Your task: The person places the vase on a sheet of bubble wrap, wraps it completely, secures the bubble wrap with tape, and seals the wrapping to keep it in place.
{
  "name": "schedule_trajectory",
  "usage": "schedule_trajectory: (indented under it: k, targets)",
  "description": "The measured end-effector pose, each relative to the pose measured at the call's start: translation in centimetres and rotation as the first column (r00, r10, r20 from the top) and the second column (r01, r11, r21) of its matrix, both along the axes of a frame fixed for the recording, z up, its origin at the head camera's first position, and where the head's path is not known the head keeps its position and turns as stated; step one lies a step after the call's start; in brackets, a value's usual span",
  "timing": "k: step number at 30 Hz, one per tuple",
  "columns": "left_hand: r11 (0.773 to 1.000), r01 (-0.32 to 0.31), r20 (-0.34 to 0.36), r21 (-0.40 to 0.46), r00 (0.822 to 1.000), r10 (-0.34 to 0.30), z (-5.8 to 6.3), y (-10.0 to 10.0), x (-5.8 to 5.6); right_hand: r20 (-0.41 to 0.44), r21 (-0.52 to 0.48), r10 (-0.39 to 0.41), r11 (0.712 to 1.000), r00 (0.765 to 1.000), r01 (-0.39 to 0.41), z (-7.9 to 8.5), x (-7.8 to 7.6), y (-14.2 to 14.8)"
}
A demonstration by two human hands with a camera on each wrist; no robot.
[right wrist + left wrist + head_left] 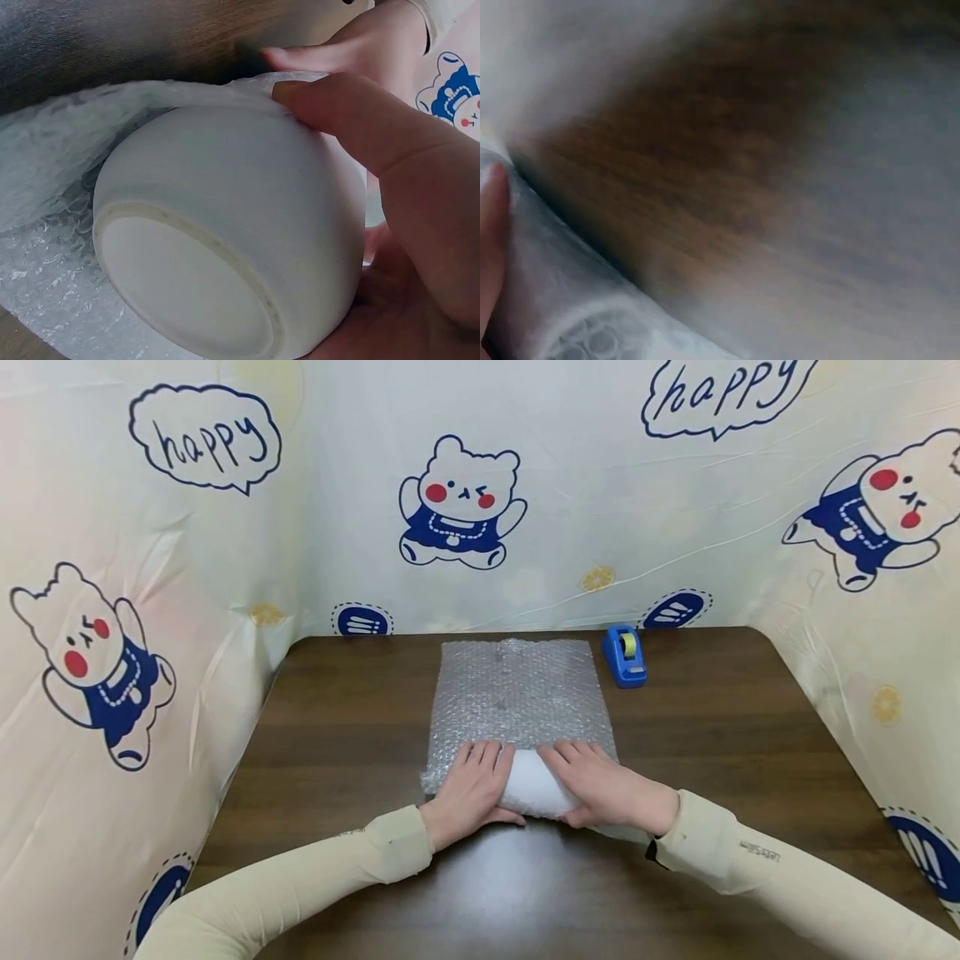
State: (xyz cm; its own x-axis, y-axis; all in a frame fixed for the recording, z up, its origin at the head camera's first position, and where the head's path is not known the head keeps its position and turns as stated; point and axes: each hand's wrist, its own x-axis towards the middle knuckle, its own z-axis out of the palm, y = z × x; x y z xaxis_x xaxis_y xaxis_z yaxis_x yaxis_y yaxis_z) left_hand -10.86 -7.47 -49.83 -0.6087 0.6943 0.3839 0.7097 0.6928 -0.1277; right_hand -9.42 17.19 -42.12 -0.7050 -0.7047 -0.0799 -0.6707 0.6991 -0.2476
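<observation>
A white ceramic vessel (pixel 536 781) with a rounded body lies on its side at the near end of a sheet of bubble wrap (pixel 517 693). In the right wrist view, the vessel's flat round base (pixel 180 277) faces the camera, and a flap of the wrap is drawn up along its near side. My left hand (pixel 471 783) grips the left end, fingers over the top and thumb at the near edge. The right hand (pixel 603 785) holds the right end the same way, its thumb (pixel 337 112) pressing the wrap's edge against the vessel. The vessel's mouth is hidden.
Beyond the right far corner of the wrap stands a blue tape dispenser (pixel 625 656) with a yellowish roll. The brown wooden table (pixel 337 718) is enclosed on three sides by a pale printed cloth (pixel 570 527). The left wrist view is mostly blurred.
</observation>
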Motion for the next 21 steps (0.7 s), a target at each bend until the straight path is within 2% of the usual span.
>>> schedule_trajectory:
  k: [5, 9, 18, 19, 21]
  targets:
    - [0.999, 0.044, -0.052, -0.021, 0.998, -0.045, 0.3, 0.0, -0.3, 0.015, -0.009, 0.000, 1.000, 1.000, 0.000, 0.2, 0.2, 0.3]
    - [0.996, 0.072, -0.045, -0.049, 0.996, -0.074, 0.5, -0.1, -0.5, 0.041, -0.012, -0.008, 1.000, 0.999, 0.008, 0.3, 0.3, 0.4]
    - [0.992, 0.097, 0.107, -0.076, 0.990, -0.089, 1.5, -0.3, -1.4, 0.089, 0.101, -0.101, 0.991, 0.991, 0.092, 0.7, -0.2, -0.2]
    - [0.992, 0.098, 0.121, -0.080, 0.989, -0.088, 1.6, -0.3, -1.6, 0.081, 0.114, -0.116, 0.988, 0.990, 0.106, 0.8, -0.1, -0.2]
    - [0.991, 0.107, 0.141, -0.080, 0.985, -0.095, 1.7, -0.3, -1.8, 0.012, 0.135, -0.129, 0.983, 0.992, 0.127, 1.0, 0.3, -0.5]
